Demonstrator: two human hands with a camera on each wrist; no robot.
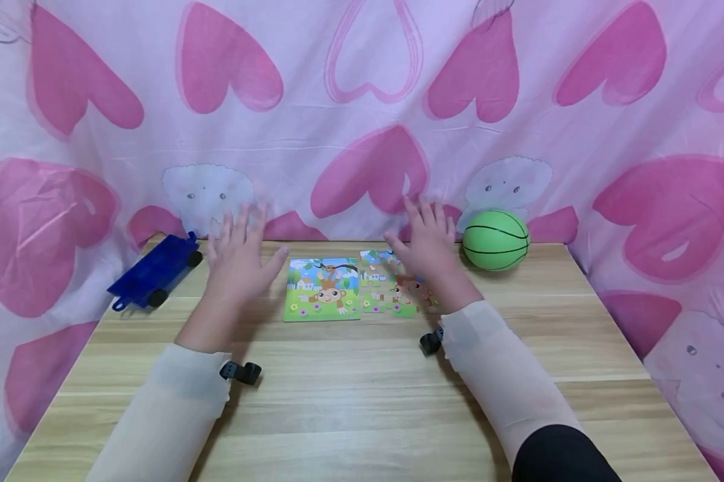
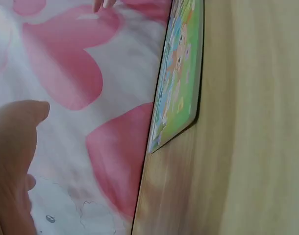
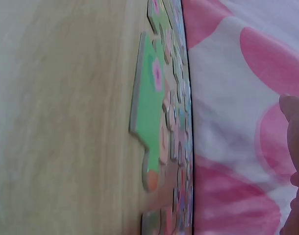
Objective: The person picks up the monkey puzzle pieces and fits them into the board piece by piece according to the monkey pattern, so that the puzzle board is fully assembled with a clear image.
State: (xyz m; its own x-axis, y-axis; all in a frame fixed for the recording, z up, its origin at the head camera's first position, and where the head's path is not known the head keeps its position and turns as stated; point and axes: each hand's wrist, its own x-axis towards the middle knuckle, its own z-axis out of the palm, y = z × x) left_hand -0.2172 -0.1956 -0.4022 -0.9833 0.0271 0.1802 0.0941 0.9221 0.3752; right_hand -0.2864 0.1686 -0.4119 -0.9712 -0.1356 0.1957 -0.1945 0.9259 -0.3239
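Observation:
My left hand is raised above the table, fingers spread, between the blue toy cart and the puzzle board. That square board shows a cartoon monkey on grass; its edge also appears in the left wrist view. Over the loose jigsaw pieces hovers my right hand, fingers spread and holding nothing. These pieces lie flat beside the board, partly covered by the hand and wrist in the head view. The right wrist view shows a green piece with a pink flower among several others.
A blue plastic toy cart with black wheels stands at the table's left back. Near the back right edge sits a green ball with black lines. A pink heart-patterned curtain hangs behind the wooden table.

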